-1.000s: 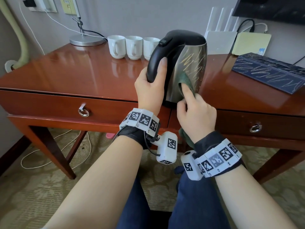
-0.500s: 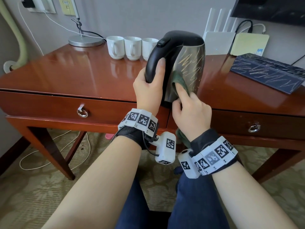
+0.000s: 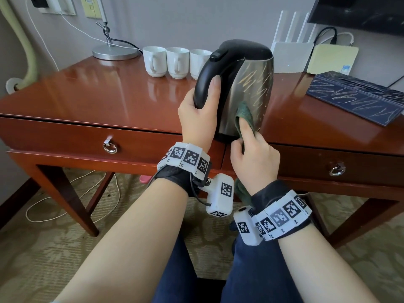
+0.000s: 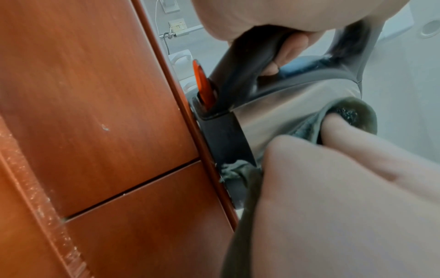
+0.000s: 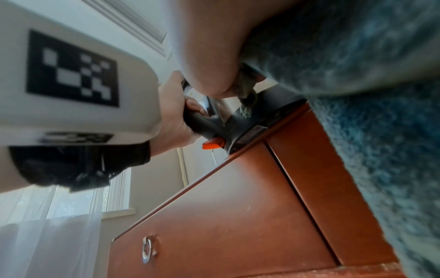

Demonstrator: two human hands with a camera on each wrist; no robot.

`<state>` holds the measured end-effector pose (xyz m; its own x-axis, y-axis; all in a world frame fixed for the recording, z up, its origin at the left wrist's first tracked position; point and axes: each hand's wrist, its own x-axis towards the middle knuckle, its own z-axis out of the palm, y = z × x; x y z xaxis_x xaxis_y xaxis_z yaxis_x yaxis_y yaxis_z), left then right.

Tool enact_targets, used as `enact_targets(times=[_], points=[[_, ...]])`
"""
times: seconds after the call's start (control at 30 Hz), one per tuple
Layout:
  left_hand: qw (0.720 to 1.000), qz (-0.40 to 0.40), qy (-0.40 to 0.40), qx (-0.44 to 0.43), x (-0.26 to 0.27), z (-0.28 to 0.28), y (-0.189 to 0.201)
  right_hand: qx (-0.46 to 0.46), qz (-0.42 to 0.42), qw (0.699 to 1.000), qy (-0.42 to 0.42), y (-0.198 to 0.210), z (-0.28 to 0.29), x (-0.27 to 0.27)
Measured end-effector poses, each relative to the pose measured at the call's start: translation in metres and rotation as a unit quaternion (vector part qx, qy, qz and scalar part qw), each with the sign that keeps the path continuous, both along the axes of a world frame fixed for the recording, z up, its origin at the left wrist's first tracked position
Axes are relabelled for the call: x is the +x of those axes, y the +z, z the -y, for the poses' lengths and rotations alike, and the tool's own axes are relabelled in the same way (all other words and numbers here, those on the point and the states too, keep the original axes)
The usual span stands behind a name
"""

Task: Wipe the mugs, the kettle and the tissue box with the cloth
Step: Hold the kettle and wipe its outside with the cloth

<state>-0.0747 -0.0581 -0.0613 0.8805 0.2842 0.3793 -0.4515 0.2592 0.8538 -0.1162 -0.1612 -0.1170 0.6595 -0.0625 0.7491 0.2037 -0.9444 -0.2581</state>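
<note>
A steel kettle point(image 3: 251, 90) with a black lid and handle stands at the desk's front edge, its side streaked with yellow scribbles. My left hand point(image 3: 200, 114) grips the black handle point(image 3: 203, 84). My right hand point(image 3: 253, 154) holds a dark green cloth point(image 3: 243, 112) and presses it with the index finger against the kettle's lower side. The cloth's tail hangs down below my wrist. Three white mugs point(image 3: 175, 62) stand in a row behind the kettle. A dark blue tissue box point(image 3: 354, 97), also scribbled on, lies at the right. The left wrist view shows the cloth point(image 4: 352, 112) on the steel wall point(image 4: 285, 112).
The red-brown desk point(image 3: 98, 92) has two drawers with ring pulls point(image 3: 110, 147). A lamp base point(image 3: 115, 52) and cables sit at the back left, a white router point(image 3: 293, 55) and a yellow device point(image 3: 332, 57) at the back right. My knees are under the desk edge.
My right hand slid the cloth up and left on the kettle's side, then back down and right toward its base. The left hand kept its hold on the handle.
</note>
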Motion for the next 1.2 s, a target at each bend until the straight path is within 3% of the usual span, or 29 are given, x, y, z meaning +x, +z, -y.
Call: enact_targets(times=[0.27,0.57,0.97,1.2], points=[[1.000,0.000,0.001,0.003,0.002,0.000,-0.002,-0.029,0.026,0.999,-0.022,0.021,0.004,0.007],[1.000,0.002,-0.001,-0.001,0.000,0.000,-0.001,-0.015,0.002,1.000,-0.014,0.010,-0.001,0.002],[1.000,0.000,-0.005,-0.001,0.001,-0.001,-0.002,-0.022,0.010,0.999,-0.042,0.025,0.004,0.004],[1.000,0.003,-0.003,-0.003,0.001,-0.001,-0.001,-0.040,-0.001,0.999,-0.003,0.020,-0.003,0.003]])
